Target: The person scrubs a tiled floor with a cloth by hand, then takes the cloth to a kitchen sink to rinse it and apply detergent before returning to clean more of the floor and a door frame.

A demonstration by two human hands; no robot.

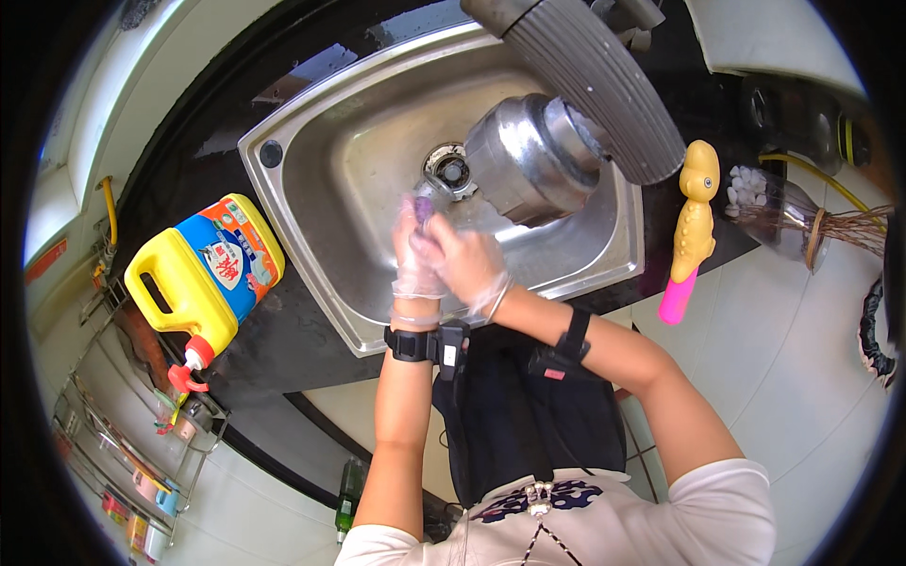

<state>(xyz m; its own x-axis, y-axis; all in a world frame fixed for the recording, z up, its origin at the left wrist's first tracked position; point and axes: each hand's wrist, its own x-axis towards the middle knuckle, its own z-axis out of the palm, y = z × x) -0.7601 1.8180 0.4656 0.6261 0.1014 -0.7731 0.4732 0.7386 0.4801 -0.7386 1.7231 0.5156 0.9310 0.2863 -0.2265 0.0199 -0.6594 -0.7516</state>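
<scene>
Both hands wear clear plastic gloves and meet over a stainless steel sink (340,233). My left hand (416,265) is closed around a small purple and clear object (423,208), whose clear end lies near the drain (453,170). My right hand (467,265) crosses from the right, its fingers against my left hand and the object. Motion blur and overlap hide what the right fingers grip. A shiny metal vessel (524,163) is tilted in the sink just right of the drain. A large grey ribbed spout-like fixture (594,85) partly covers it.
A yellow detergent jug (163,276) with a red pump lies left of the sink. On the right are a yellow dinosaur toy (694,226) with a pink handle and a clear vase (786,219) with white stones and twigs. A wire rack (127,453) stands lower left, near a green bottle (348,495).
</scene>
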